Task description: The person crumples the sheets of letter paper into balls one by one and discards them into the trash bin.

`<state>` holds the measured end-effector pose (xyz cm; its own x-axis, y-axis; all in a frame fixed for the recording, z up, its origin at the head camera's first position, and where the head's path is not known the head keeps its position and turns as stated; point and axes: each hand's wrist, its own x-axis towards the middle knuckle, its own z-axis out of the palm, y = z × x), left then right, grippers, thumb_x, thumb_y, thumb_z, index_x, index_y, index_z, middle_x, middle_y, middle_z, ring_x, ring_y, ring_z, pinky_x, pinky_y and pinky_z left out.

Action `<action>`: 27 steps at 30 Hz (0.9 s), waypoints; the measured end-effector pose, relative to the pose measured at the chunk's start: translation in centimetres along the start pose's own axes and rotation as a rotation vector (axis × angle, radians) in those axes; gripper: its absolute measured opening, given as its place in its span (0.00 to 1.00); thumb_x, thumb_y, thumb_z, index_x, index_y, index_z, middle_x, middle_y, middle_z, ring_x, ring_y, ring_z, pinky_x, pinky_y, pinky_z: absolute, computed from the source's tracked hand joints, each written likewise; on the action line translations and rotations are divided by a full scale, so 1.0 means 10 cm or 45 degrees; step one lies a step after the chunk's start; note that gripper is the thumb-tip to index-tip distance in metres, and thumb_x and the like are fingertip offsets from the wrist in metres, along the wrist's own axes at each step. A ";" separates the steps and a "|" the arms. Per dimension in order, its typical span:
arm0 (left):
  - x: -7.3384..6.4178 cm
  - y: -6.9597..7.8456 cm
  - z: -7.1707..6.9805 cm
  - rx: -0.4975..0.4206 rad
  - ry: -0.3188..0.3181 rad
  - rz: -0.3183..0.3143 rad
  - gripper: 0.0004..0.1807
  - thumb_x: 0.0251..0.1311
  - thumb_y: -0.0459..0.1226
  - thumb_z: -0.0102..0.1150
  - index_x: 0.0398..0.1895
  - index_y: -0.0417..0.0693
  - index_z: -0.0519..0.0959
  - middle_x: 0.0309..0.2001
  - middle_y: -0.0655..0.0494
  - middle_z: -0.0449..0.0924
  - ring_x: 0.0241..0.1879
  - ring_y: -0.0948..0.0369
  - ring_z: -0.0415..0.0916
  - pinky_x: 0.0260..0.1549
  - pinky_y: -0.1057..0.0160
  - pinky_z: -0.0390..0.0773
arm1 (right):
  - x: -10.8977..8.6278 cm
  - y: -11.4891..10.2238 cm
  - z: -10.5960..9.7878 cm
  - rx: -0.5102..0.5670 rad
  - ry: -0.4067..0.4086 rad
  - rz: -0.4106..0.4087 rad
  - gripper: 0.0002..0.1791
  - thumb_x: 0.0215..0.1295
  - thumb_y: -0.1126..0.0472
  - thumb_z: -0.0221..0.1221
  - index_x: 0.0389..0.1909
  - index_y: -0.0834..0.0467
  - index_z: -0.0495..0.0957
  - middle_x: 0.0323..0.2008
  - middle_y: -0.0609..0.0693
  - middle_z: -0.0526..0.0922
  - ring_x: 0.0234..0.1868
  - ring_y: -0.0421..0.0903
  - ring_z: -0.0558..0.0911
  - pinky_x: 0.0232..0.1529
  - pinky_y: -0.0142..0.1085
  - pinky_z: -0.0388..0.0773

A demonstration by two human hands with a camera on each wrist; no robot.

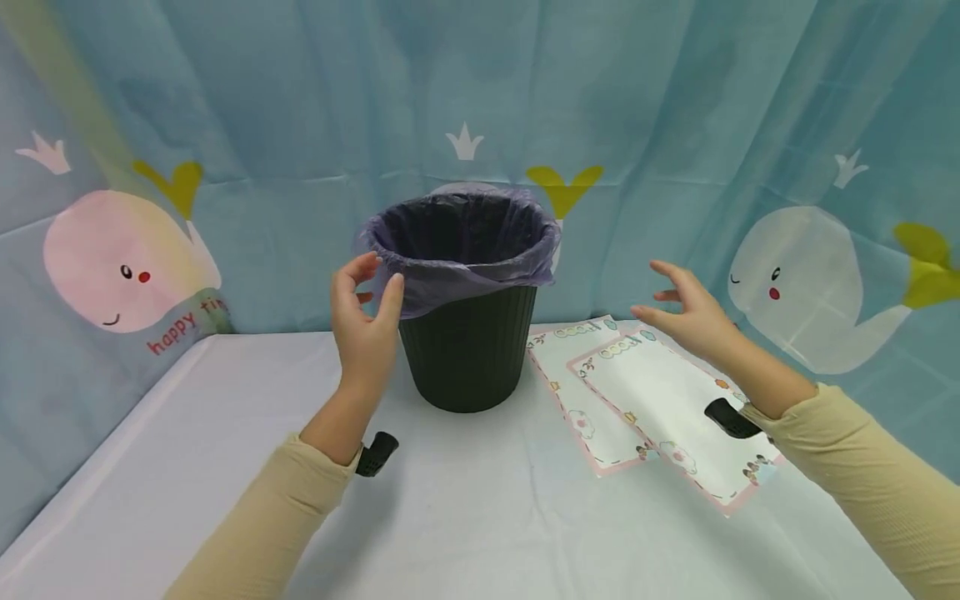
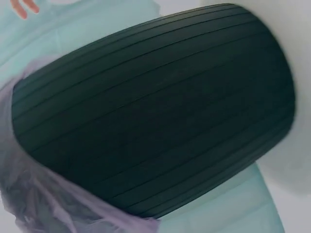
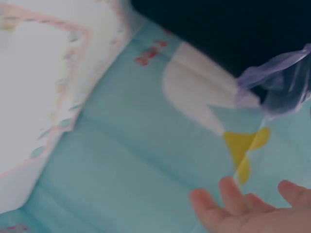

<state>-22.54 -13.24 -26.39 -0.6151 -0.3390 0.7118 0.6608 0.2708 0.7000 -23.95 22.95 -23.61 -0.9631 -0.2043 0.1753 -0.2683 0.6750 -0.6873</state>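
A dark green ribbed trash bin (image 1: 467, 354) stands upright on the white table, lined with a translucent purple garbage bag (image 1: 442, 287) folded out over its rim. My left hand (image 1: 366, 329) is raised at the bin's left front, fingers loosely bent and thumb apart, with its fingertips overlapping the bag's edge in the head view. Nothing lies between its thumb and fingers. To the right of the bin, my right hand (image 1: 693, 317) hovers over the papers, fingers spread toward the bin and holding nothing. In the right wrist view, its fingers (image 3: 233, 196) show below the bag's edge.
Two overlapping sheets of paper (image 1: 660, 400) with pink decorated borders lie right of the bin. Behind the table (image 1: 465, 517) hangs a light blue curtain (image 1: 337, 100) printed with whales and crowns. A black wrist device (image 1: 377, 454) sits on each forearm.
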 end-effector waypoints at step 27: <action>-0.91 -0.62 -0.06 0.206 -0.847 0.046 0.27 0.62 0.32 0.62 0.63 0.34 0.67 0.59 0.41 0.70 0.57 0.49 0.67 0.54 0.44 0.70 | -0.58 1.90 -0.04 -0.304 -0.563 0.223 0.66 0.50 0.47 0.72 0.71 0.75 0.37 0.66 0.84 0.34 0.63 0.84 0.35 0.55 0.76 0.38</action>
<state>-20.77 -12.41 -37.20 -0.7614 0.2845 0.5825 0.6451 0.4204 0.6380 -23.50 37.19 -37.40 -0.9063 -0.3189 -0.2773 -0.1517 0.8580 -0.4907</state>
